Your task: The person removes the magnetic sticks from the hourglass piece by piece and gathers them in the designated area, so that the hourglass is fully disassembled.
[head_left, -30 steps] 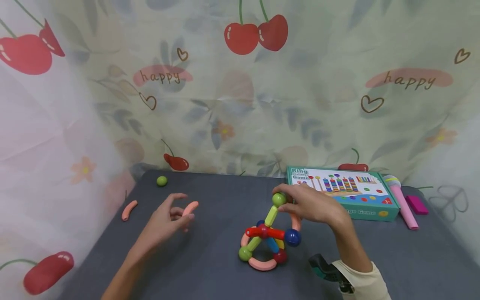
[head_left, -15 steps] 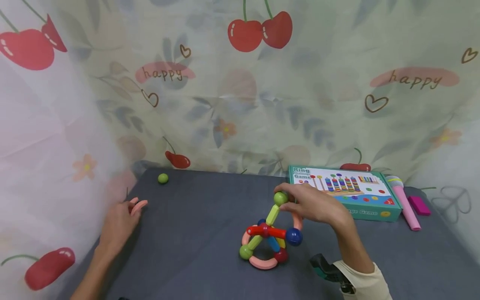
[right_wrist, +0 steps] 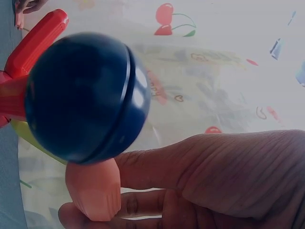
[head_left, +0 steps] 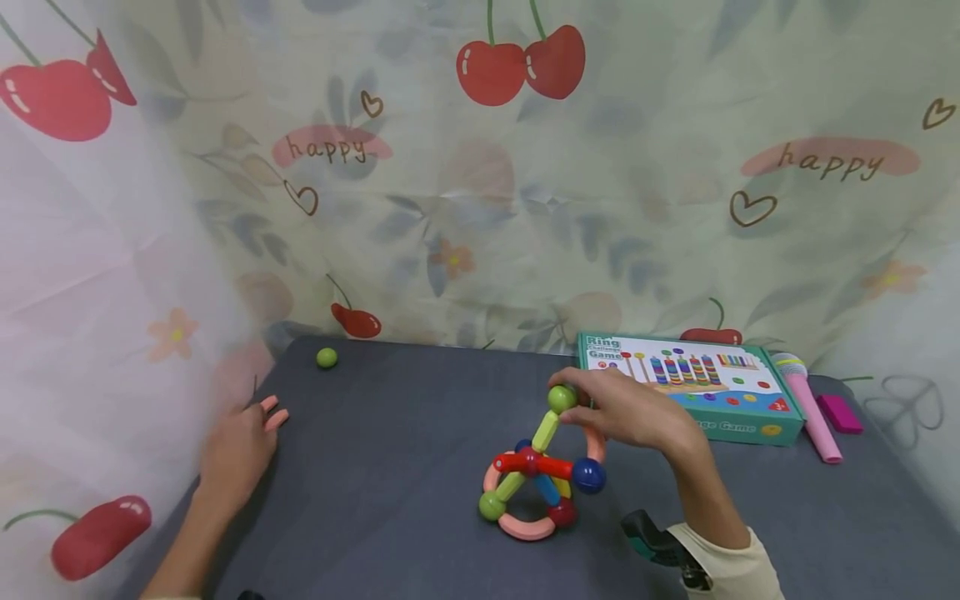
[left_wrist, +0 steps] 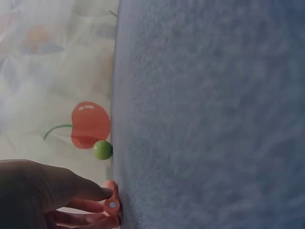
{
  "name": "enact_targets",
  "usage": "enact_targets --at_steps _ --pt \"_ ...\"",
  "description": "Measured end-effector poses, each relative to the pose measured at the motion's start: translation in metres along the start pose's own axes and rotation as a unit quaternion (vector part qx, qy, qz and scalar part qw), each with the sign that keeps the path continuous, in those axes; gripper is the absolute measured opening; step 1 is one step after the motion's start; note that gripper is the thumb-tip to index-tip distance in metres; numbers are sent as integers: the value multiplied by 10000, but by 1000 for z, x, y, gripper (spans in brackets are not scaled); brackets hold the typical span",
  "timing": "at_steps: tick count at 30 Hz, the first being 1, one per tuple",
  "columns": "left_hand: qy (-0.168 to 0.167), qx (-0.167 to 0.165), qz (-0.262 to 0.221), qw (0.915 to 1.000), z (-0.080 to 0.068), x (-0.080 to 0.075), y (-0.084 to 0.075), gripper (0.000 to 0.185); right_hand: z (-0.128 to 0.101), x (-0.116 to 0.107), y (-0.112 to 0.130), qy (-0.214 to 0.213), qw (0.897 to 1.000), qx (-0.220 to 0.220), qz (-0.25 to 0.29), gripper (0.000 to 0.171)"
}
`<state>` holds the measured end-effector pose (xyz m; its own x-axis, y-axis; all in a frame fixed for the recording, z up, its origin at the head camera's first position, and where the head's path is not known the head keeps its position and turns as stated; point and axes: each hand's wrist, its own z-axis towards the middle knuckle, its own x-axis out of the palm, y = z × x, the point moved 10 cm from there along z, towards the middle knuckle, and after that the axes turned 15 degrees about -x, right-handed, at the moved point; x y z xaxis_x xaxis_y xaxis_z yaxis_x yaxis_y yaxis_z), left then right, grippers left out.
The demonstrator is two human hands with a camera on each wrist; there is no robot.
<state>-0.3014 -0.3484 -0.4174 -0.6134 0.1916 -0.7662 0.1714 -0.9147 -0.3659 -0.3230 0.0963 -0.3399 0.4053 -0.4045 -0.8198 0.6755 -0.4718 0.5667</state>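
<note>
My left hand (head_left: 238, 454) is at the table's left edge, its thumb and fingers pinching a pink curved magnetic stick (head_left: 277, 419). A second pink curved stick (head_left: 268, 403) is right at the same fingertips, partly hidden by them. A pale dot marks the end of one pink stick (left_wrist: 112, 205) in the left wrist view. My right hand (head_left: 626, 404) grips the green ball (head_left: 562, 398) atop a magnetic ball-and-stick structure (head_left: 530, 461). That structure joins red, green, blue and pink pieces. Its large blue ball (right_wrist: 86, 100) fills much of the right wrist view.
A loose green ball (head_left: 326, 358) lies at the back left of the dark table (head_left: 420, 417). Behind my right hand sits a Ring Challenge Game box (head_left: 742, 425). Beside it are a pink toy microphone (head_left: 810, 417) and a magenta block (head_left: 840, 413). A printed curtain (head_left: 480, 233) hangs behind.
My left hand has carried its pink stick leftward from near the middle to the other pink stick at the table's left edge. The right hand keeps its grip on the structure almost unmoved.
</note>
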Motion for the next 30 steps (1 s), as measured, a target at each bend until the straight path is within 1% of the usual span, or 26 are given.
enact_targets --at_steps 3,5,8,9,13,16,18,20,24,26,28,30 --pt "325 -217 192 9991 3 5 5 28 0 0 -2 0 10000 62 -36 34" --pt "586 -394 306 9970 5 9 9 27 0 0 -2 5 10000 66 -15 34" --pt "859 -603 489 9933 7 16 15 22 0 2 -2 34 9999 61 97 34" --pt "904 -632 540 9924 8 18 15 22 0 3 -2 56 9998 62 163 34" --pt "954 -717 662 9906 11 22 17 23 -1 3 -1 101 9995 80 272 35" --pt "934 -797 678 9901 14 23 17 22 -1 2 0 93 9997 83 215 35" --pt "990 -879 735 9885 15 25 19 20 -1 2 0 75 9998 74 169 35" --pt "1135 -974 821 9853 16 28 21 18 -1 1 0 57 9999 66 117 35" --pt "1315 -1091 932 9809 20 31 25 15 -2 2 0 70 9995 62 288 35" --pt "1328 -1133 938 9802 21 30 25 15 -3 2 0 80 9992 79 390 38" --pt "1270 -1053 866 9825 20 27 20 14 -4 2 0 86 9988 121 466 44" --pt "1195 -780 760 9868 19 23 5 17 -4 1 0 81 9986 183 490 50"
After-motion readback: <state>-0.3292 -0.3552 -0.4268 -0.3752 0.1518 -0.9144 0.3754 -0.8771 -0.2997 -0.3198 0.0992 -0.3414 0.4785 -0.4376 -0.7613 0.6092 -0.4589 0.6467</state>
